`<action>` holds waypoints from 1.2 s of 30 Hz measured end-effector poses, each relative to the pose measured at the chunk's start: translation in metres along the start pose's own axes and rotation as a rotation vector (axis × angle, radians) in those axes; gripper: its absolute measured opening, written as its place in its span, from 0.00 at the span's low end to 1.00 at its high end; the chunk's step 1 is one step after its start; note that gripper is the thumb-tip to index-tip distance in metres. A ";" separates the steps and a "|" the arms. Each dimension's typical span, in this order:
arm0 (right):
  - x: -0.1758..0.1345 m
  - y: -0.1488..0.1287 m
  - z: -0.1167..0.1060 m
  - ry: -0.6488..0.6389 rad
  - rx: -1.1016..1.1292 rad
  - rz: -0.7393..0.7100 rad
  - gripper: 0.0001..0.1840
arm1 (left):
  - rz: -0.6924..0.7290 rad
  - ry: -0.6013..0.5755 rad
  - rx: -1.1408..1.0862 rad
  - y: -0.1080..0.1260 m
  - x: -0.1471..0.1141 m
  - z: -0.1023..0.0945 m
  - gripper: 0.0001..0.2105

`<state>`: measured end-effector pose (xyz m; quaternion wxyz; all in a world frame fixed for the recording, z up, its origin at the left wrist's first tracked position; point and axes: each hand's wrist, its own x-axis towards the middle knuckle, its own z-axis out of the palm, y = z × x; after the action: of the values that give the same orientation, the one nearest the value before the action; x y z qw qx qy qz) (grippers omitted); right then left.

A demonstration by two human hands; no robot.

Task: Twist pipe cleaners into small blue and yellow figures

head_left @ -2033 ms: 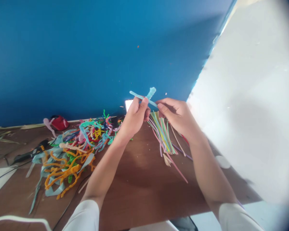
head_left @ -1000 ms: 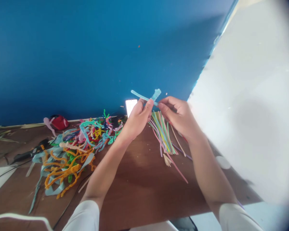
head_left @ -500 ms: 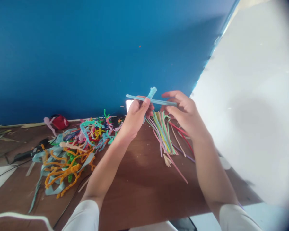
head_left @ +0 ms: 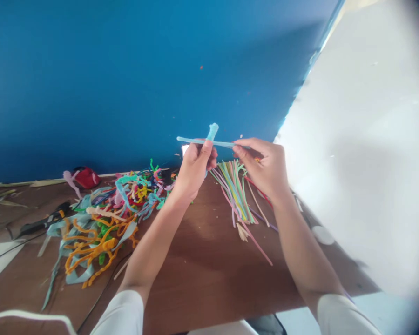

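Blue painted wall point(head_left: 125, 83) fills the background, smooth and matte, meeting a white wall point(head_left: 363, 139) on the right. Below them lies a brown wood-grain desk point(head_left: 202, 265). The left hand point(head_left: 194, 170) is raised above the desk, its grip closed on a fuzzy light-blue pipe cleaner point(head_left: 212, 132) that stands up from the fingers with a rounded tip. A thin, smooth, pale-blue straw point(head_left: 195, 141) lies level across that pipe cleaner; the right hand point(head_left: 265, 165) pinches the straw's right end between thumb and fingertips. On the desk just below the hands fans a bundle of straight pastel straws point(head_left: 237, 195) in yellow, green and pink. To the left sprawls a tangled heap of pipe cleaners point(head_left: 101, 223), curly and fuzzy, orange, teal and pink. A red object point(head_left: 85, 177) sits by the wall, too blurred to identify.
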<state>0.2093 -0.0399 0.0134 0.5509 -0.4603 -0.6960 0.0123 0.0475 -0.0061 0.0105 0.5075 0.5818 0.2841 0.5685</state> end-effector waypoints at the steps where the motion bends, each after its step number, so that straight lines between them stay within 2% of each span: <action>1: 0.000 0.000 0.001 0.008 0.001 -0.007 0.13 | 0.000 -0.004 -0.002 0.000 0.000 0.000 0.12; 11: -0.001 0.000 0.004 0.041 -0.006 -0.043 0.10 | 0.014 -0.130 -0.008 0.002 -0.004 0.005 0.18; 13: -0.001 -0.001 0.004 0.034 -0.006 -0.050 0.10 | 0.031 -0.122 -0.017 0.002 -0.005 0.006 0.19; 18: -0.001 -0.002 0.002 0.054 -0.010 -0.071 0.10 | 0.075 0.011 -0.009 0.000 -0.005 0.004 0.18; 20: -0.002 -0.002 0.002 0.057 -0.014 -0.081 0.10 | 0.085 0.028 -0.014 -0.002 -0.003 0.004 0.17; 26: -0.002 -0.001 0.004 0.093 -0.041 -0.108 0.11 | 0.073 -0.038 -0.032 -0.003 -0.001 0.004 0.19; 36: -0.002 0.000 0.004 0.092 -0.103 -0.139 0.12 | 0.035 -0.085 -0.001 -0.003 -0.001 0.002 0.22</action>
<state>0.2058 -0.0393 0.0099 0.5574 -0.4387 -0.6999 -0.0831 0.0502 -0.0069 0.0073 0.5094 0.6101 0.2520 0.5521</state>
